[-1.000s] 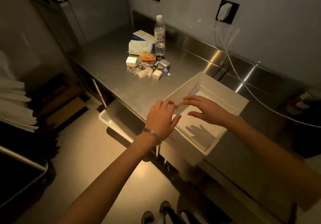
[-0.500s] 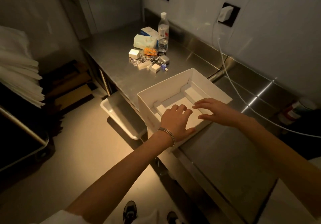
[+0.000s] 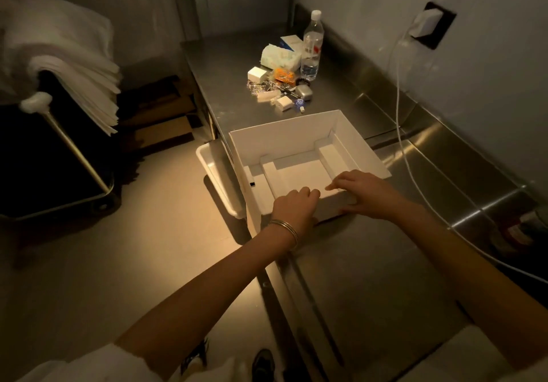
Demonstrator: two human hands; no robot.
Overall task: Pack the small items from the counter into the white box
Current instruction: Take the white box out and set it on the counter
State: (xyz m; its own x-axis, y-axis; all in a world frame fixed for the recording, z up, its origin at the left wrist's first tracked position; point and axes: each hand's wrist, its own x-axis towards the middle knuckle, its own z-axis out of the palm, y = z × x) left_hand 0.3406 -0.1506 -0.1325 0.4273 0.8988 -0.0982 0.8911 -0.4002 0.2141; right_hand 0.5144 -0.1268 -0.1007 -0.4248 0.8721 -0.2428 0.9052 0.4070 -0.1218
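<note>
Setting-down step: white box (image 3: 284,141), empty, at near-left edge of counter (image 3: 370,263), near wall gripped by left hand (image 3: 295,203) and, seemingly, right hand (image 3: 366,193); next, letting go and reaching far for small items (image 3: 280,88).

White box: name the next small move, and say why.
Probably release the right hand and reach past the white box for the small white block just beyond its far wall. The box looks empty, both hands hold its near wall, and the left hand alone could steady it.
</note>
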